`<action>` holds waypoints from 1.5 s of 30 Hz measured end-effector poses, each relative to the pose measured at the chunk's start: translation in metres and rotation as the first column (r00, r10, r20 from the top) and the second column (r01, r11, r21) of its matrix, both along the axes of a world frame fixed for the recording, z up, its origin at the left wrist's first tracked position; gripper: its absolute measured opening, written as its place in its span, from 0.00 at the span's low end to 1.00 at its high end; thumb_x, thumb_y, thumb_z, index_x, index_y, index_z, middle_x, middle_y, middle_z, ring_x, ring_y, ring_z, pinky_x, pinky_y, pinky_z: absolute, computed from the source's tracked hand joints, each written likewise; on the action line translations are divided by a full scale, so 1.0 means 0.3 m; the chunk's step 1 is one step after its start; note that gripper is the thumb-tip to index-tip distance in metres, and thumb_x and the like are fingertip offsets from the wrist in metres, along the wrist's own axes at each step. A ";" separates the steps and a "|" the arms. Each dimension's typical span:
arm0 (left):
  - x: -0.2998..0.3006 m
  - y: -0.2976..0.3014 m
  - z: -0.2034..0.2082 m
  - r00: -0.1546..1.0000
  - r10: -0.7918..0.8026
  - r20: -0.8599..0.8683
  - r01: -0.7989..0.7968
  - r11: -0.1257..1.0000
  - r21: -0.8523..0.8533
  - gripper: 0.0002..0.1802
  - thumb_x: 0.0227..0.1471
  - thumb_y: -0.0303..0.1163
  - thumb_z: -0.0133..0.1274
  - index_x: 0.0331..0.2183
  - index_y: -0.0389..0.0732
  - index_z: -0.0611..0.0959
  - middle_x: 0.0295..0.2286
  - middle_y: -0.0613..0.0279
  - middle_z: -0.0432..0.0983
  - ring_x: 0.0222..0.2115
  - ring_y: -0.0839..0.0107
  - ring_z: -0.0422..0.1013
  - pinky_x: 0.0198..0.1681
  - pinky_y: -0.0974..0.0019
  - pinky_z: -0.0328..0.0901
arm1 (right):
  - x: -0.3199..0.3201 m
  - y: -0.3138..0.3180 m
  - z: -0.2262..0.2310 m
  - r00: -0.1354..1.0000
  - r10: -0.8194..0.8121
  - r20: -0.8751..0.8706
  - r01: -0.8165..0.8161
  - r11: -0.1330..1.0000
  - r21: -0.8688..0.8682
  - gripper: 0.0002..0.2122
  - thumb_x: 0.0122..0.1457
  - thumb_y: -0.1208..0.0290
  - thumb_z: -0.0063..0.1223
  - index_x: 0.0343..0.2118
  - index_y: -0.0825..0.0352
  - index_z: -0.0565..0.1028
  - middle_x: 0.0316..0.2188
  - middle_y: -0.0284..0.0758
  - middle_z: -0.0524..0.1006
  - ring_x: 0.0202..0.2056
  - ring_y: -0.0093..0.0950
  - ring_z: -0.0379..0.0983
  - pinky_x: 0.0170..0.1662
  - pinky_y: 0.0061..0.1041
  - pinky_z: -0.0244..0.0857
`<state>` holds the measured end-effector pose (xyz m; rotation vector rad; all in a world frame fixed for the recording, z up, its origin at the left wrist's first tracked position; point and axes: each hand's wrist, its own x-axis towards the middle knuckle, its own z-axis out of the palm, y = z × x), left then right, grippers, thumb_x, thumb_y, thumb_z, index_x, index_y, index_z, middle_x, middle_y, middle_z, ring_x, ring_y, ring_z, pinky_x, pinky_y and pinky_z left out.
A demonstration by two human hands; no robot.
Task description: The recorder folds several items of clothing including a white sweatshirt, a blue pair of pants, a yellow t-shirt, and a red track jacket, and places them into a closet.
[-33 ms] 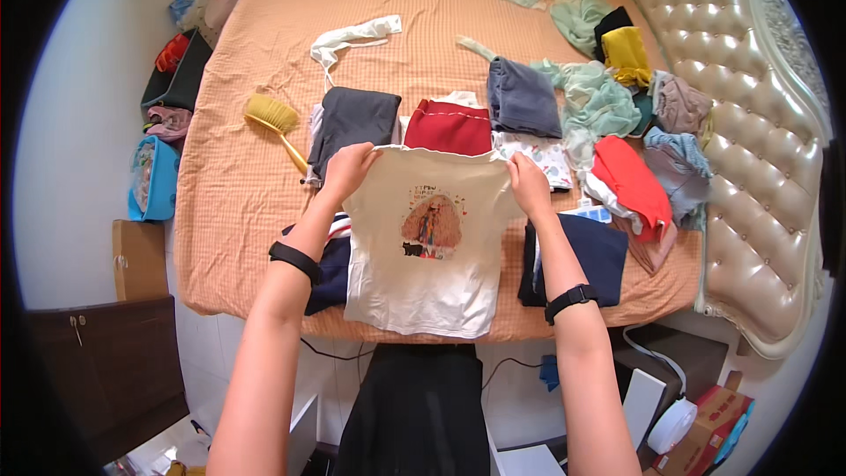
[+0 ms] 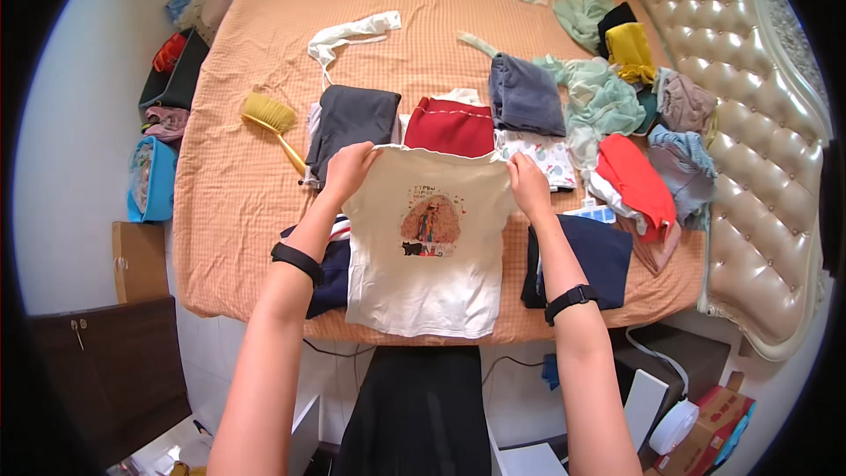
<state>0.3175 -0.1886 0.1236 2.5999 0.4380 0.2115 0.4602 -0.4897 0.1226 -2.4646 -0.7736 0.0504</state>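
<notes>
A white T-shirt [image 2: 426,291] with a printed picture on its front is spread between my hands, its lower part at the bed's near edge. My left hand [image 2: 351,169] pinches its upper left corner, and my right hand [image 2: 527,183] grips the upper right one. Just beyond it lie folded dark grey clothing [image 2: 359,119], a folded red garment [image 2: 449,126] and a patterned white cloth [image 2: 538,154]. Folded navy clothes [image 2: 582,256] rest under my right forearm; another navy garment [image 2: 330,280] shows beside my left forearm, partly hidden.
An orange checked sheet covers the bed [image 2: 229,273]. A yellow-bristled brush [image 2: 270,113] lies at left; a white garment [image 2: 352,35] is farther back. Rumpled clothes, including a red one [image 2: 636,181] and pale green fabric [image 2: 599,92], are heaped near the tufted headboard [image 2: 749,185].
</notes>
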 end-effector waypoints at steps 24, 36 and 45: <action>-0.140 0.195 -0.417 0.876 0.481 0.039 -0.446 0.838 -0.315 0.12 0.53 0.33 0.44 0.34 0.34 0.74 0.26 0.59 0.72 0.30 0.71 0.68 0.35 0.70 0.62 | -0.042 -0.084 -0.575 0.557 -0.448 -0.699 0.811 0.475 0.341 0.22 0.55 0.62 0.49 0.44 0.75 0.60 0.42 0.46 0.65 0.44 0.32 0.62 0.48 0.27 0.56; -0.124 0.128 -0.391 0.878 0.473 0.072 -0.356 0.747 -0.561 0.11 0.51 0.33 0.47 0.25 0.34 0.71 0.16 0.69 0.60 0.19 0.81 0.55 0.23 0.74 0.54 | -0.023 -0.101 -0.482 0.650 -0.608 -0.456 0.757 0.470 0.454 0.09 0.51 0.72 0.52 0.32 0.71 0.67 0.26 0.32 0.69 0.28 0.20 0.65 0.34 0.17 0.60; -0.103 0.097 -0.386 0.863 0.504 -0.042 -0.370 0.572 -0.732 0.12 0.54 0.37 0.45 0.26 0.38 0.70 0.19 0.71 0.62 0.20 0.83 0.57 0.23 0.76 0.56 | -0.055 -0.016 -0.442 0.731 -0.682 0.009 0.665 0.716 0.214 0.24 0.49 0.72 0.51 0.49 0.73 0.58 0.48 0.49 0.60 0.51 0.41 0.55 0.53 0.37 0.49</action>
